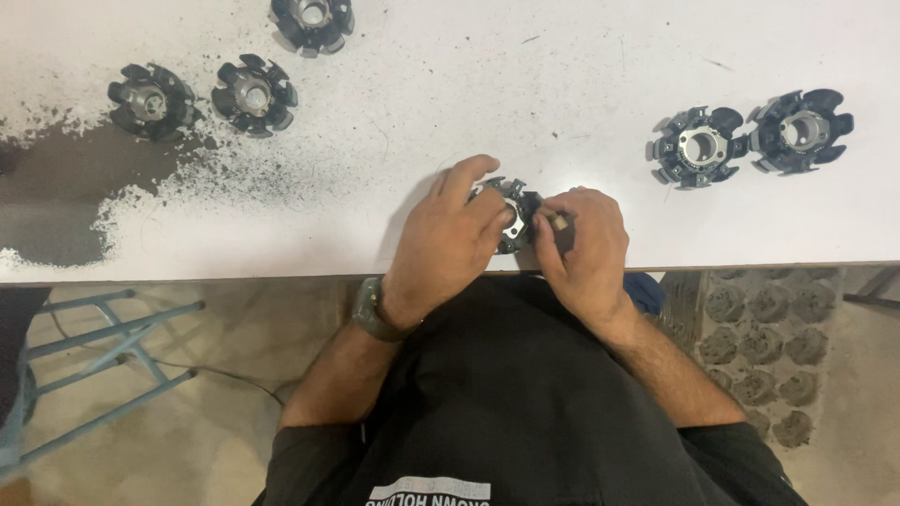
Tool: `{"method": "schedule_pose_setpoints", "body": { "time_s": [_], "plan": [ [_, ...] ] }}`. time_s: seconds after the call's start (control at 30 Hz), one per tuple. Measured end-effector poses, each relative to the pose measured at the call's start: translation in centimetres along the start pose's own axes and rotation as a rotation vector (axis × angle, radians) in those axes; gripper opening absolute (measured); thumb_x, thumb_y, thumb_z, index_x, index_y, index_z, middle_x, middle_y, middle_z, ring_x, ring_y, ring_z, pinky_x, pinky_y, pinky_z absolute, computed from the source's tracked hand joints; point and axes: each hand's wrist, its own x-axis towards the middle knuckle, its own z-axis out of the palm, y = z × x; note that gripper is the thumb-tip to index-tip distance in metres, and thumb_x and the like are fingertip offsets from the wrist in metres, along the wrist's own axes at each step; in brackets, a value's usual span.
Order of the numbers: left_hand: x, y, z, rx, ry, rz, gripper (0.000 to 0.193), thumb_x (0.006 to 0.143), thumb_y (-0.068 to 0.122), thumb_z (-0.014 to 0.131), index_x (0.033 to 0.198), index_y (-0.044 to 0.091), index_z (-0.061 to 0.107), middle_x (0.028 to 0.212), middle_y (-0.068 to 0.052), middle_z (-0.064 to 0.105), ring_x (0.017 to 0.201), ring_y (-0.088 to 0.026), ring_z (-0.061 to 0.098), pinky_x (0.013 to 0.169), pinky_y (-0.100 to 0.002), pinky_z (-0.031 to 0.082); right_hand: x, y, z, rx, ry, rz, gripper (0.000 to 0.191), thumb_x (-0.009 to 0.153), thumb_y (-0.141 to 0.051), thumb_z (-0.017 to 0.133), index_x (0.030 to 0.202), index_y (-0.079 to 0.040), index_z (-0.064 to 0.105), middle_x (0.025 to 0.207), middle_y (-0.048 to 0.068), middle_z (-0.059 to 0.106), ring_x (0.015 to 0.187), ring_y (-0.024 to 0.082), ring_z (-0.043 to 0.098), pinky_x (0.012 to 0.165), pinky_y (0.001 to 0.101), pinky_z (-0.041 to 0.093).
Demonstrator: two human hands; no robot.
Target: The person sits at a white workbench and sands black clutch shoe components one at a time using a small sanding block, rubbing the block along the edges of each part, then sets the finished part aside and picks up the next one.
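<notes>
At counter edge, left hand clasps a dark toothed core; right hand pinches a small peg beside it, insertion apparently underway, needing careful alignment.

6 dark round metal star-shaped parts, 1 white table, 1 blue metal stand.

Three stator cores far left on table, two stator cores right, one core between hands at near edge
</notes>
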Motion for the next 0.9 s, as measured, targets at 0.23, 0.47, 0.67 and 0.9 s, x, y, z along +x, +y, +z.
{"method": "schedule_pose_setpoints", "body": {
  "time_s": [0.23, 0.47, 0.67, 0.9],
  "plan": [
    [-1.3, -0.8, -2.8, 0.201, -0.021, 0.156, 0.014, 0.089, 0.010, 0.074, 0.099, 0.003, 0.067, 0.128, -0.016, 0.060, 0.124, -0.034, 0.060, 0.101, -0.047, 0.052, 0.4, 0.2, 0.0, -0.028, 0.023, -0.035, 0.026, 0.090, 0.000, 0.077, 0.111, -0.003, 0.063, 0.105, 0.013, 0.068, 0.106, 0.036, 0.064, 0.094, 0.0468, 0.051],
    [-2.2, 0.5, -4.3, 0.318, -0.089, 0.073, 0.024, 0.080, 0.014, 0.077, 0.100, 0.006, 0.066, 0.129, -0.018, 0.059, 0.126, -0.037, 0.057, 0.100, -0.049, 0.049, 0.6, 0.1, -0.2, 0.006, -0.021, 0.007, 0.025, 0.090, 0.001, 0.078, 0.110, -0.003, 0.064, 0.105, 0.012, 0.069, 0.101, 0.032, 0.065, 0.088, 0.0438, 0.050],
    [-1.3, 1.9, -4.2, 0.086, -0.063, 0.198, 0.032, 0.087, 0.015, 0.076, 0.117, 0.008, 0.066, 0.141, -0.017, 0.054, 0.134, -0.033, 0.053, 0.107, -0.047, 0.047, 0.2, -0.1, 0.1, -0.001, 0.049, -0.025, 0.026, 0.092, 0.002, 0.076, 0.113, -0.002, 0.062, 0.109, 0.016, 0.068, 0.109, 0.035, 0.063, 0.097, 0.0465, 0.049],
    [1.3, 0.2, 0.2, 0.231, -0.053, 0.152, 0.022, 0.084, 0.013, 0.075, 0.104, 0.010, 0.067, 0.137, -0.011, 0.055, 0.132, -0.032, 0.056, 0.105, -0.047, 0.047, -1.7, -0.1, 0.1, 0.075, 0.101, 0.002, 0.031, 0.092, 0.002, 0.074, 0.117, -0.004, 0.058, 0.116, 0.018, 0.065, 0.122, 0.038, 0.059, 0.114, 0.0571, 0.044]
  ]
}}
